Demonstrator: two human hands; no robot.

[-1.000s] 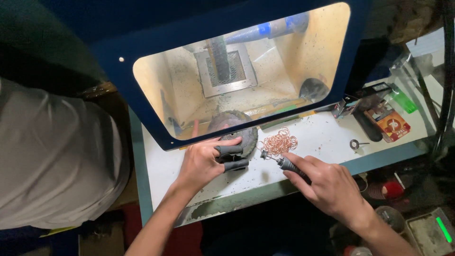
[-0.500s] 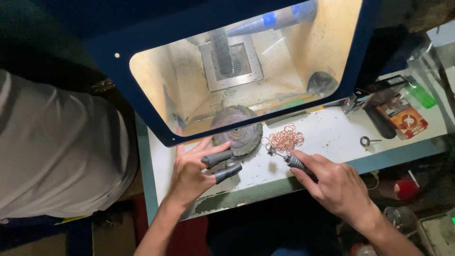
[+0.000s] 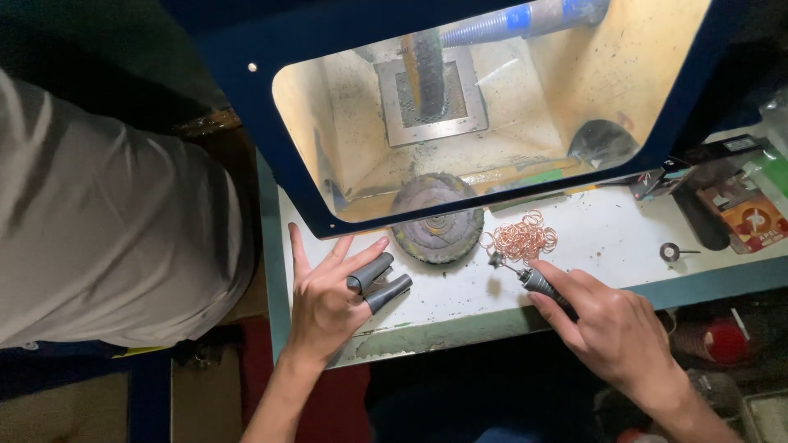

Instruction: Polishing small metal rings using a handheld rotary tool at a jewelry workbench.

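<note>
Currently between passes: right hand (image 3: 611, 328) grip closed round slim rotary tool (image 3: 533, 281), bit tip hovering just short of heap of copper rings (image 3: 519, 239). Left hand (image 3: 328, 295) flat on white surface (image 3: 607, 226), fingers spread, holding nothing; two fingers wear dark guards (image 3: 379, 283). Round ridged disc (image 3: 437, 217) just beyond left fingertips. Judgement: next move needs left pinch on single ring, held steady at bit.

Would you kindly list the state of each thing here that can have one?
left hand: open, fingers spread, two in dark covers, holding nothing
right hand: closed on rotary tool
copper rings: loose pile on bench
round disc: lying flat
cabinet window: lit inside
</note>
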